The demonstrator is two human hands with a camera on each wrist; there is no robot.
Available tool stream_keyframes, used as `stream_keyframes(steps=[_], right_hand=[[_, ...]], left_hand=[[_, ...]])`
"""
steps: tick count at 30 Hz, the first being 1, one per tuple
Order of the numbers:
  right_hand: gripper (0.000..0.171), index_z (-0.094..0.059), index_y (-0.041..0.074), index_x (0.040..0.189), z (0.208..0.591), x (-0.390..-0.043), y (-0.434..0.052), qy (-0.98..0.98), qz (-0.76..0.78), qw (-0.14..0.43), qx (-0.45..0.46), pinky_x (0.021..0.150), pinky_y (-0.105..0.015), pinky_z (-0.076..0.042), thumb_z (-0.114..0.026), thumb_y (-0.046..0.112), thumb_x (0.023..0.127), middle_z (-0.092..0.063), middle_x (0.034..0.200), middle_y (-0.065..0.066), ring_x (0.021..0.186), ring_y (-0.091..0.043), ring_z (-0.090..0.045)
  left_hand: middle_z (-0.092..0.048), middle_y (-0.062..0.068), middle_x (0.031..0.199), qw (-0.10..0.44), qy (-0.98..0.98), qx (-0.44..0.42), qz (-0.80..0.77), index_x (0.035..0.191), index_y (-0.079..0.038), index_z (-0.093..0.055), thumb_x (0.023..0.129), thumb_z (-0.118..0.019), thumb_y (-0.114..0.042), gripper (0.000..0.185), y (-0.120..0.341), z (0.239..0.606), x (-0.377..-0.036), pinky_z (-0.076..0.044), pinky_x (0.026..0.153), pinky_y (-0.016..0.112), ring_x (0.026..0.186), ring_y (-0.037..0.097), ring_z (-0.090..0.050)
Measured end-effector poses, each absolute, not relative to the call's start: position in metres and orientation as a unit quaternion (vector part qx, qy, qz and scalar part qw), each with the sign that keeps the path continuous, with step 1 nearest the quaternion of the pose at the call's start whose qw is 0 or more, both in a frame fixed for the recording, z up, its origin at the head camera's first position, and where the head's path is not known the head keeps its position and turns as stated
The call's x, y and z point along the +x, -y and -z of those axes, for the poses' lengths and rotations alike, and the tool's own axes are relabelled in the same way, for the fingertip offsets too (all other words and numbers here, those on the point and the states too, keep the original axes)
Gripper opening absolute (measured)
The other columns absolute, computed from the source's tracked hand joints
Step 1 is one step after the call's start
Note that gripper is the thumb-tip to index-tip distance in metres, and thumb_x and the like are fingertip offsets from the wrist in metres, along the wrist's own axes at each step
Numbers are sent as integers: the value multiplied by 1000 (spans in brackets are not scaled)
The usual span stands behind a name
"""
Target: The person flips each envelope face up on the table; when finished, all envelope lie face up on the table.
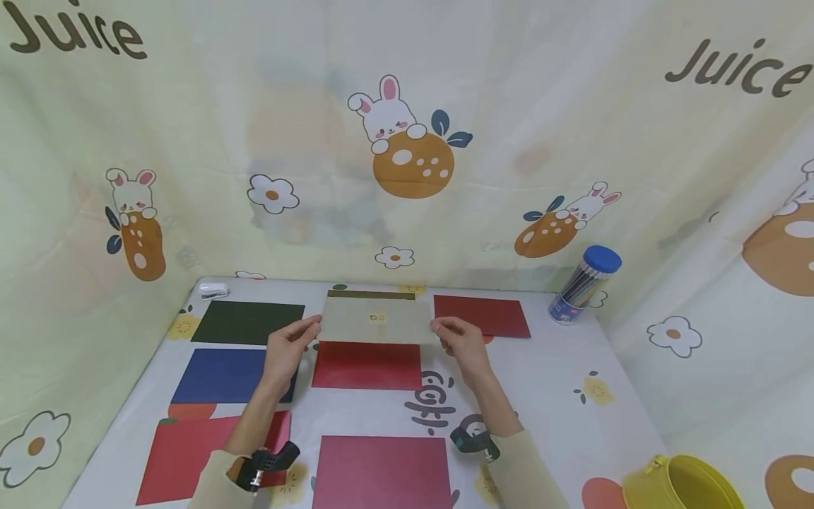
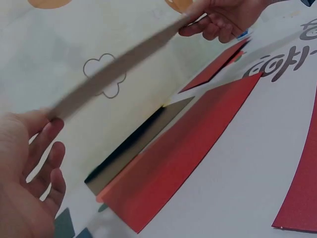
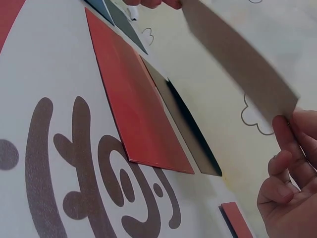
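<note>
Left hand pinches grey sheet | right hand pinches opposite edge | advice: keep sheet taut, level, square over red sheet.

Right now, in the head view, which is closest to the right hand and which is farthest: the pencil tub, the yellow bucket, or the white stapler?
1. Pencil tub, back right, nearest the right hand.
2. Yellow bucket, front right corner.
3. White stapler, back left, farthest.
</note>
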State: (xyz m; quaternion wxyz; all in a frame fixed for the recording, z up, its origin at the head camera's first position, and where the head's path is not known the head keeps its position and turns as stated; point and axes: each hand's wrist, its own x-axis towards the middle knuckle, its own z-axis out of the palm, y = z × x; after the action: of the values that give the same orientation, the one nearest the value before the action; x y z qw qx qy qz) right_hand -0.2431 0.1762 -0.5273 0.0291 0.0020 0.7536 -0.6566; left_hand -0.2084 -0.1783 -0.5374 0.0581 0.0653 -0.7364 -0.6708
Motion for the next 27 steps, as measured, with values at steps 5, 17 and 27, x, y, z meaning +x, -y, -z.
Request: stream_keyframes(steps=[5, 17, 27], right_hand=[[31, -71, 15, 117, 529, -242, -177, -748, 664, 26, -2, 68, -32, -47, -77, 30, 91, -69, 98, -7, 82, -22, -55], [30, -69, 26, 120, 530, -242, -177, -751, 660, 29, 1, 77, -43, -48, -76, 31, 91, -71, 106, -7, 96, -37, -57], [34, -68, 21, 122, 531, -242, -177, -751, 660, 27, -4, 71, -34, -47, -77, 31, 91, -69, 105, -9, 96, -43, -54]], left_hand=[[-74, 1, 113, 60, 741, 44, 667, 124, -18, -73, 90, -76, -36, 38, 179, 540, -208, -50, 86, 37, 102, 11, -66], [-71, 8, 117, 57, 736, 26, 674, 127, -17, -69, 92, -75, -31, 39, 179, 542, -209, -52, 85, 37, 100, 12, -67], [-70, 14, 118, 54, 725, 4, 686, 132, -11, -65, 93, -74, -22, 41, 180, 543, -208, -54, 85, 19, 101, 9, -68]])
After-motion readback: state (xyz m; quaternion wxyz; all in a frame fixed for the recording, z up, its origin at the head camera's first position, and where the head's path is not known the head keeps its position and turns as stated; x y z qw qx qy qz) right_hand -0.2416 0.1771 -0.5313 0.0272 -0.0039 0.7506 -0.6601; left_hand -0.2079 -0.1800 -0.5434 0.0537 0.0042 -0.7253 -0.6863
